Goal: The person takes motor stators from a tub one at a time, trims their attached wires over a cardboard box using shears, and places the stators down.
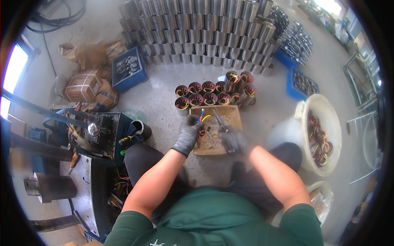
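Observation:
My left hand [187,134], in a grey glove, is closed around a small wire-wound motor part [201,133] with red windings. Blue, red and yellow lead wires [202,117] stick up from it. My right hand [234,141], also gloved and slightly blurred, grips a long narrow grey hand tool [218,117] whose end points up and away from me; its exact kind is unclear. Both hands are over an open cardboard box [234,112] between my knees. Small yellowish and coloured wire scraps [211,137] cover its bottom.
Metal cylinders with coloured wires inside [209,98] stand just beyond the box. Behind them rises a stacked wall of metal tubes [205,37]. A white bucket [304,123] of wound parts stands right. Left are a machine bench [84,180] and a blue crate [130,69].

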Available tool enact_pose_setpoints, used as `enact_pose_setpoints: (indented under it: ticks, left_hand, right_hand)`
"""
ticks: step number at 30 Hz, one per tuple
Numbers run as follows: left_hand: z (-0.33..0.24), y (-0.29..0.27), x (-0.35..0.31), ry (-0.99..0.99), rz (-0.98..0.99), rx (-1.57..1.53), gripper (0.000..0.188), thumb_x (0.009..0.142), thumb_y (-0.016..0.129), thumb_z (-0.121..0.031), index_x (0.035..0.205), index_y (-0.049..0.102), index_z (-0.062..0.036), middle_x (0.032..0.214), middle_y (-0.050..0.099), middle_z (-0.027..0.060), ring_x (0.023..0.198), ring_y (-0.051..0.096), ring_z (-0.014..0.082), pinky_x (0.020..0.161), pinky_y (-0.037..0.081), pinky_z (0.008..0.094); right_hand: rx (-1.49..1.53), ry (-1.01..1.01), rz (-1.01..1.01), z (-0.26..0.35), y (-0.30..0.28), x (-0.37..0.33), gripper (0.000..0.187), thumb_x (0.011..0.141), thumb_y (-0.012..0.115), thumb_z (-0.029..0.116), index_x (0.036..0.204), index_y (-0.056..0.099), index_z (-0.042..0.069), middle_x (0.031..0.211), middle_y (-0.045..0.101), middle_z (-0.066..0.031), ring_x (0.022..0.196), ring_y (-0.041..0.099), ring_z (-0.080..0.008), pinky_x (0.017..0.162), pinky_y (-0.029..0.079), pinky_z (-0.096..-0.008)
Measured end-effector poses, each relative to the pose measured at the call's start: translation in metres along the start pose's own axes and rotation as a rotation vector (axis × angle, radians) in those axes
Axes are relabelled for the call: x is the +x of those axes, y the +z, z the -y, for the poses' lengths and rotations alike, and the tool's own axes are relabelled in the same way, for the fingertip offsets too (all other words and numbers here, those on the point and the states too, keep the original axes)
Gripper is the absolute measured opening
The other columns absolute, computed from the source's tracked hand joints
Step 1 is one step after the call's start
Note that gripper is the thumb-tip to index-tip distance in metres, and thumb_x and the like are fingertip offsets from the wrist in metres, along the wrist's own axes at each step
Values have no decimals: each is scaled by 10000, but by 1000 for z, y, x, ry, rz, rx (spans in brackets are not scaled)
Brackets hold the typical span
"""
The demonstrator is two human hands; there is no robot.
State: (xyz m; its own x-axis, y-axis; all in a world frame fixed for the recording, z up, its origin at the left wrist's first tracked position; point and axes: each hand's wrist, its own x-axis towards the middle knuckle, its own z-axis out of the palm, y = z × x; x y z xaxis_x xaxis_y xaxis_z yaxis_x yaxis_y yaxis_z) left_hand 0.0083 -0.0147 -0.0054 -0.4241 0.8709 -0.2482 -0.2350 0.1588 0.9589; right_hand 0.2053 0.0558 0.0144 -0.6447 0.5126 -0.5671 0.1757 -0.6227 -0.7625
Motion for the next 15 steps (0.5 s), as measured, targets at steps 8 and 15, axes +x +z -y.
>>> enact_pose_setpoints:
  ticks: [8, 15]
  left_hand:
    - [4, -9, -2, 6, -25, 7, 82, 842, 639, -58, 919, 614, -45, 755, 622, 27, 675, 568, 120, 612, 458, 264]
    - [-7, -3, -11, -167, 66, -149, 121, 862, 607, -145, 886, 626, -28, 669, 618, 53, 519, 554, 136, 496, 444, 263]
  right_hand:
    - [52, 105, 35, -6, -12, 16, 210, 871, 678, 164, 1043, 575, 103, 708, 577, -4, 495, 510, -110, 382, 379, -265]
    - [76, 143, 150, -10, -5, 21, 215, 936, 564, 287, 1044, 575, 101, 638, 606, -13, 423, 476, -117, 370, 350, -267]
